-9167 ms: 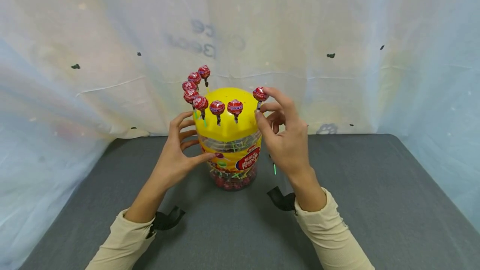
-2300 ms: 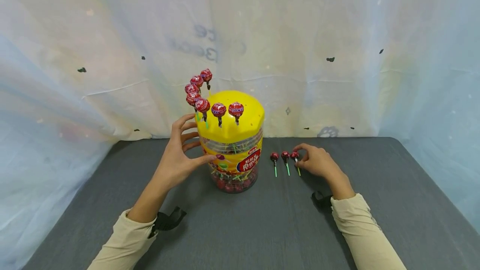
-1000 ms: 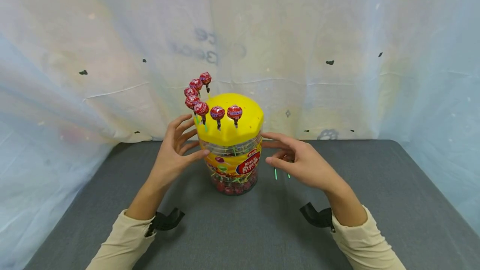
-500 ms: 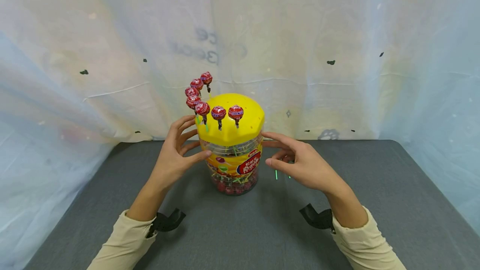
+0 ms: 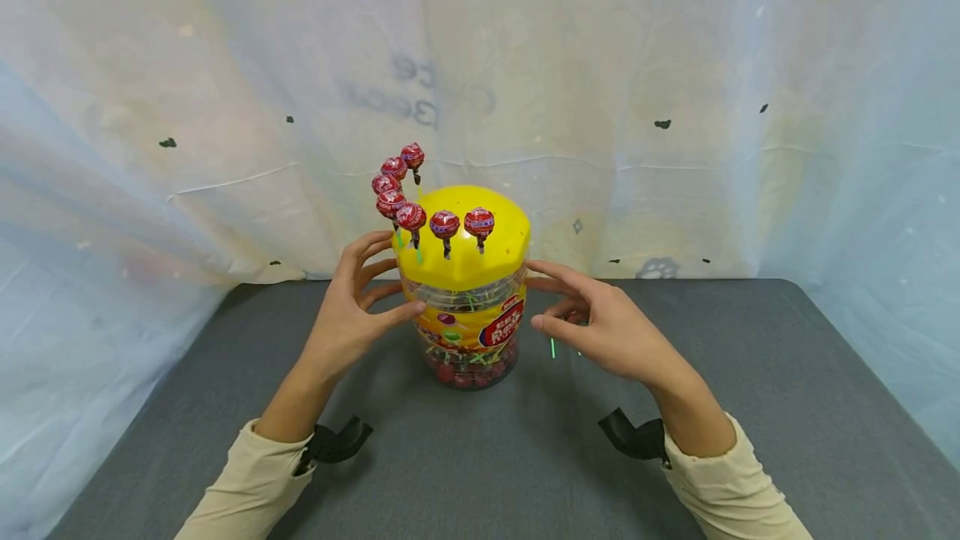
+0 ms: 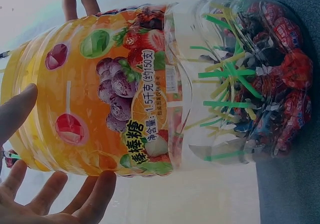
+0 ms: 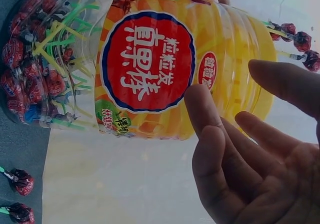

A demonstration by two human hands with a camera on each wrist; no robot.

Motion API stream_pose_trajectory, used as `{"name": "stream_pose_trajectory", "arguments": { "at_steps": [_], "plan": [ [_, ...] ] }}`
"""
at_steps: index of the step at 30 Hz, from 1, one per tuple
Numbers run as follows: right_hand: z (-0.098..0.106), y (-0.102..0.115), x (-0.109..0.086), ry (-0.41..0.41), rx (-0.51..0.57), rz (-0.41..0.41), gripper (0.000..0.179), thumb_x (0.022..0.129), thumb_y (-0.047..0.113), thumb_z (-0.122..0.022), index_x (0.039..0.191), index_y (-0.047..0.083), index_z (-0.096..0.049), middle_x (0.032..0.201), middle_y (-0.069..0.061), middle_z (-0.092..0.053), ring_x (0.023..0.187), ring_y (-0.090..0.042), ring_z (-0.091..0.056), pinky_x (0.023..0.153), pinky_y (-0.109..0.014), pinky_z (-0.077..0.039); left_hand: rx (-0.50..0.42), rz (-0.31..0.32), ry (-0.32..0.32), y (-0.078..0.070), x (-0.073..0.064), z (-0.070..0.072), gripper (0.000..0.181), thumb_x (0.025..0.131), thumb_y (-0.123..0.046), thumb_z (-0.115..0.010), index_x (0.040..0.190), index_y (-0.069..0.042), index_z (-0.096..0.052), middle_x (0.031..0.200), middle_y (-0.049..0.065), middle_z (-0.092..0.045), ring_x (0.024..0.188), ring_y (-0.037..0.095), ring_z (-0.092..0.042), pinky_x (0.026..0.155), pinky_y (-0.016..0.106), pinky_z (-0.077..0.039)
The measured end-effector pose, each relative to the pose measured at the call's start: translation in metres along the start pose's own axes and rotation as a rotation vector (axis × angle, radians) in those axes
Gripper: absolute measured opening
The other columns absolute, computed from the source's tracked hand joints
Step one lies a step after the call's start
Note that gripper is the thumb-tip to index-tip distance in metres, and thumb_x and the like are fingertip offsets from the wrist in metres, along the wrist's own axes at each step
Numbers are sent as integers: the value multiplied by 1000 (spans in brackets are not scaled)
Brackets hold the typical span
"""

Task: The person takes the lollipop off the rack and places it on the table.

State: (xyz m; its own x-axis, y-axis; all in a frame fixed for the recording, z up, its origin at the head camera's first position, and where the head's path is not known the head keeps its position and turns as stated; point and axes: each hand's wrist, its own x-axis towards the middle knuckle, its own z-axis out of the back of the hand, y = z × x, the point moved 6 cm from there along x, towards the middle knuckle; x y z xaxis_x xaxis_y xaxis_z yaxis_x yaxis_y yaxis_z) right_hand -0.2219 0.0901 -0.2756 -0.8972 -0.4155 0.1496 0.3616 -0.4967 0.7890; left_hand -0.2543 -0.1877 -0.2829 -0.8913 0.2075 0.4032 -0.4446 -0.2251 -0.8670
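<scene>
A large clear candy jar (image 5: 463,319) with a fruit-printed yellow label stands upright under a yellow lid (image 5: 495,252). Several red-wrapped lollipops (image 5: 445,225) stick up along the lid's left and front edge. My left hand (image 5: 348,307) holds the jar's left side, thumb across the front and fingers spread along the far left. At the right side my right hand (image 5: 600,319) rests its leading fingertips against the jar just below the lid, its thumb apart from it. In the left wrist view the lower jar shows packed lollipops (image 6: 297,69) with green and yellow sticks.
Loose lollipops (image 7: 22,181) lie on the dark grey table (image 5: 480,473) right of the jar, mostly behind my right hand in the head view. A pale, marked curtain (image 5: 570,65) hangs at the back and sides. Black straps (image 5: 633,433) hang from both wrists.
Earlier my right hand pinched a lollipop at the lid, then was at lollipops on the table; now it touches the jar. The jar has since turned slightly, its front moving right.
</scene>
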Motion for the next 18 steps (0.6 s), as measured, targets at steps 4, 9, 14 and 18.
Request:
{"name": "stream_pose_trajectory", "arguments": {
  "at_steps": [4, 9, 14, 18],
  "plan": [
    [1, -2, 1, -6, 4, 1, 65, 95, 30, -68, 151, 42, -36, 145, 5, -56, 99, -9, -70, 83, -41, -56, 22, -4, -6, -1, -1, 0, 90, 80, -3, -82, 151, -29, -32, 155, -4, -33, 134, 22, -46, 98, 24, -54],
    [1, -3, 2, -9, 13, -2, 65, 95, 31, -68, 151, 41, -36, 146, 5, -56, 98, -10, -70, 81, -39, -55, 50, 1, -19, 0, -2, -1, 90, 80, -4, -82, 152, -24, -31, 154, -3, -35, 131, 23, -48, 96, 22, -54],
    [1, -5, 2, -8, 12, -9, 65, 96, 30, -67, 151, 42, -34, 147, 5, -55, 100, -11, -70, 84, -37, -56, 65, 5, -30, -4, -3, -1, 89, 81, -5, -82, 152, -18, -30, 152, -1, -36, 129, 24, -50, 95, 24, -55],
    [0, -6, 2, 1, 15, -11, 66, 97, 30, -66, 152, 43, -33, 148, 5, -54, 101, -12, -71, 86, -37, -56, 56, 11, -34, -7, -5, 0, 87, 81, -6, -82, 150, -19, -32, 151, -1, -37, 127, 24, -51, 94, 26, -57]
  ]
}}
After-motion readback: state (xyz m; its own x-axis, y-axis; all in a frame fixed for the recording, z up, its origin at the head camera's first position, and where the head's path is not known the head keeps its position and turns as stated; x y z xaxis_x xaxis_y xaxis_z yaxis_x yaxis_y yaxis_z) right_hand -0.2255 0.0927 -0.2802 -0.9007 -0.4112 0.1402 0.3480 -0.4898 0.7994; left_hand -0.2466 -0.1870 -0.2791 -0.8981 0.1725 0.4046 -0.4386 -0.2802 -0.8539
